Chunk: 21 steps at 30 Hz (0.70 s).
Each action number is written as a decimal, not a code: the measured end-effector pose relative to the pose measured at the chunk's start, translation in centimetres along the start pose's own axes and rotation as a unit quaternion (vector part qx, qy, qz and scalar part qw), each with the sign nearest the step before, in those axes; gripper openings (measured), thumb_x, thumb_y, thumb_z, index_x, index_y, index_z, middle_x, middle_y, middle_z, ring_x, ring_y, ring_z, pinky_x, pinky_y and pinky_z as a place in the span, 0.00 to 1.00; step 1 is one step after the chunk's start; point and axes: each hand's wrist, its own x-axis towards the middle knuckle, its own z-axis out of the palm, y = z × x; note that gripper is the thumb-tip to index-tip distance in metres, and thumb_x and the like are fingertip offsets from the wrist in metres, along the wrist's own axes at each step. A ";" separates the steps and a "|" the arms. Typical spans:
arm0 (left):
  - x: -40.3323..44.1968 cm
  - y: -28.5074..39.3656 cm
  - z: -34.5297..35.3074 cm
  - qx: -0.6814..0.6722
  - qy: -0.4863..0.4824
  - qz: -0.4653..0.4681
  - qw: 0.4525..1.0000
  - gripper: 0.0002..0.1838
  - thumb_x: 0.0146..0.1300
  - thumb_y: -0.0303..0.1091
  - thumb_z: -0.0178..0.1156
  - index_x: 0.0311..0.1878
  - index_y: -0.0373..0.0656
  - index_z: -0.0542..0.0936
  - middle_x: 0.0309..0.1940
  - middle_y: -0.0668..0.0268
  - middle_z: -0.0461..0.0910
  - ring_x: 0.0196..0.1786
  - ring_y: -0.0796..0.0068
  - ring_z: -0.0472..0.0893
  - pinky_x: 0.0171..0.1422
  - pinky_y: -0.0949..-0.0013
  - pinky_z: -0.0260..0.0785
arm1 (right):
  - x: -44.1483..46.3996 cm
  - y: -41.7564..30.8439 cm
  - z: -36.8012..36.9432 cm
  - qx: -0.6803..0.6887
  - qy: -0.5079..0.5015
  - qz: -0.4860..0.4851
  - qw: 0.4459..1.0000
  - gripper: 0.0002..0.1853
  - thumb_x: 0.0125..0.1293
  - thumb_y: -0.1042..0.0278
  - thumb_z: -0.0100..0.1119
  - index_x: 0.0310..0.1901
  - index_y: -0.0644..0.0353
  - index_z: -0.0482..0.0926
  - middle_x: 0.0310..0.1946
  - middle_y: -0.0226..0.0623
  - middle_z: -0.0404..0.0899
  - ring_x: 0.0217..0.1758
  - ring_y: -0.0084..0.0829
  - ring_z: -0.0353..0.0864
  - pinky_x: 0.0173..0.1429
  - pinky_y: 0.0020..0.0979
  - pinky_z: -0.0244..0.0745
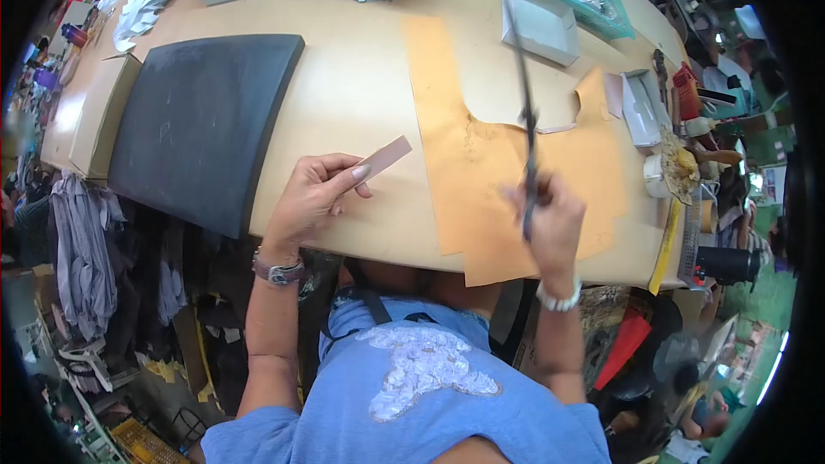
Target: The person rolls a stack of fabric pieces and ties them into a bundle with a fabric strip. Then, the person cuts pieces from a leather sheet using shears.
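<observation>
My left hand [322, 189] pinches a small pinkish-beige strip [384, 161] between thumb and fingers, just above the table. In my right hand [550, 215] is a long, thin, dark scissors-like tool [528, 142], seen edge-on and blurred by motion, its tip toward the table's far side. Below it, an orange-tan sheet [490, 206] with a curved cutout lies near the table's front edge. Whether the tool touches the sheet I cannot tell.
A thick black board [202, 120] lies on the left of the table [344, 77], beside a cardboard box [103, 116]. White boxes [541, 24] and a green basket [593, 0] stand at the back. On the right are a glue-crusted pot [670, 170] and a yellow ruler [664, 245].
</observation>
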 end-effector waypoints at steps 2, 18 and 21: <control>0.9 -1.4 0.5 -0.033 0.006 0.004 0.999 0.13 0.61 0.34 0.57 0.42 0.33 0.79 0.21 0.69 0.79 0.14 0.91 0.64 0.17 0.85 0.56 | 5.4 -0.8 -0.6 -0.081 0.071 -0.107 0.988 0.12 0.52 0.68 0.66 0.32 0.64 0.74 0.18 0.37 0.75 0.17 0.26 0.73 0.20 0.28 0.64; 0.3 -2.4 0.2 -0.179 0.016 0.106 0.978 0.11 0.62 0.33 0.56 0.41 0.35 0.77 0.23 0.67 0.79 0.14 0.91 0.64 0.18 0.85 0.58 | 17.4 -0.6 3.3 -0.340 0.087 -0.248 0.903 0.10 0.47 0.73 0.58 0.33 0.56 0.71 0.23 0.43 0.78 0.28 0.48 0.78 0.32 0.44 0.70; 0.2 -2.8 -0.8 -0.281 0.079 0.124 0.948 0.10 0.62 0.32 0.56 0.42 0.36 0.77 0.23 0.65 0.79 0.14 0.90 0.64 0.19 0.85 0.60 | 10.9 -2.4 4.2 -0.287 0.074 -0.352 0.888 0.10 0.45 0.75 0.58 0.32 0.54 0.72 0.21 0.42 0.77 0.24 0.45 0.77 0.27 0.39 0.70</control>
